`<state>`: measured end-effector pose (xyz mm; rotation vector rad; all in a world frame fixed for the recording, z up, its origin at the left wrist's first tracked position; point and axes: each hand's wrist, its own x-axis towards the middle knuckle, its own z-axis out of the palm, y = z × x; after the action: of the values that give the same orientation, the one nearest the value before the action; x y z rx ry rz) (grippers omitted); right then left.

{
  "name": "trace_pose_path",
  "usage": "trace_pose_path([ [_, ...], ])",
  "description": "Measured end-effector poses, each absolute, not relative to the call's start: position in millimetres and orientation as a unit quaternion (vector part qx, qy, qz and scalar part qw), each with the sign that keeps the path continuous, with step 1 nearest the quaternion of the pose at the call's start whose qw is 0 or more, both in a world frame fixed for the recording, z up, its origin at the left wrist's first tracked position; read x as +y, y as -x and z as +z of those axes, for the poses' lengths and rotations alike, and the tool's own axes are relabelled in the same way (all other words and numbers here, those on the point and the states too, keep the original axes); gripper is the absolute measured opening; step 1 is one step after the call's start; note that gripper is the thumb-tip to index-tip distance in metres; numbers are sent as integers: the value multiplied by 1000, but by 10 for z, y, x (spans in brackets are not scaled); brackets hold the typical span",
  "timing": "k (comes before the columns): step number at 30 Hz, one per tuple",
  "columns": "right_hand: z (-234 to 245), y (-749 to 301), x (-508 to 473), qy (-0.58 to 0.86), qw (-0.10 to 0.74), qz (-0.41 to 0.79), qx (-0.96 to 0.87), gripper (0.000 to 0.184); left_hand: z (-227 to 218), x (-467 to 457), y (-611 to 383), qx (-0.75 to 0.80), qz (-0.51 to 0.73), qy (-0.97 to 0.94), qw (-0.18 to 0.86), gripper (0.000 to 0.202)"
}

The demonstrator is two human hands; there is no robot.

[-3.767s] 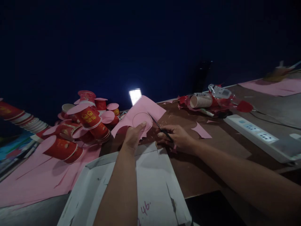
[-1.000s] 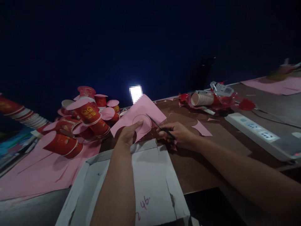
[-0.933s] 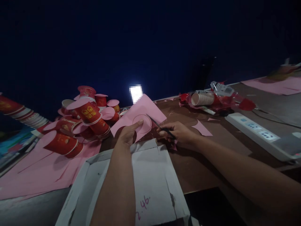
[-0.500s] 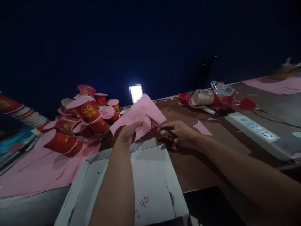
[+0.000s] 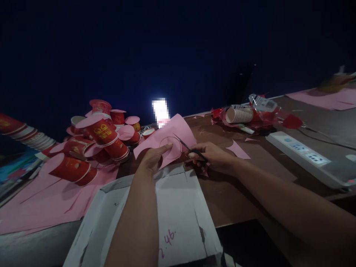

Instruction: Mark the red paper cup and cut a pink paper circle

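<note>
Pinching pink paper (image 5: 169, 130), the left hand (image 5: 150, 160) overlaps a drawn circle (image 5: 175, 148), fingers hidden underneath; the right hand (image 5: 210, 155) curls around scissors (image 5: 197, 152), partly obscuring them.

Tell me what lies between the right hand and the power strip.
Between the right hand and power strip, the head view shows pink paper scraps on the brown table.

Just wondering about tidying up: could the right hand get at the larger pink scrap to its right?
Probably yes: the larger pink scrap lies on the table near the right hand, nothing visible between. That hand holds scissors, so it might need to set them down first.
</note>
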<state>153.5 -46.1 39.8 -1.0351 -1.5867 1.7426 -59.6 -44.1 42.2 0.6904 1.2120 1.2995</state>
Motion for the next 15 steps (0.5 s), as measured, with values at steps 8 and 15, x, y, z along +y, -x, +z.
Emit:
trace_pose_path([
  [8, 371, -1547, -432, 382, 295, 640, -597, 44, 425, -462, 559, 545, 517, -335, 569, 41],
  [15, 429, -1555, -444, 383, 282, 637, -606, 45, 451, -474, 573, 547, 496, -348, 578, 43],
])
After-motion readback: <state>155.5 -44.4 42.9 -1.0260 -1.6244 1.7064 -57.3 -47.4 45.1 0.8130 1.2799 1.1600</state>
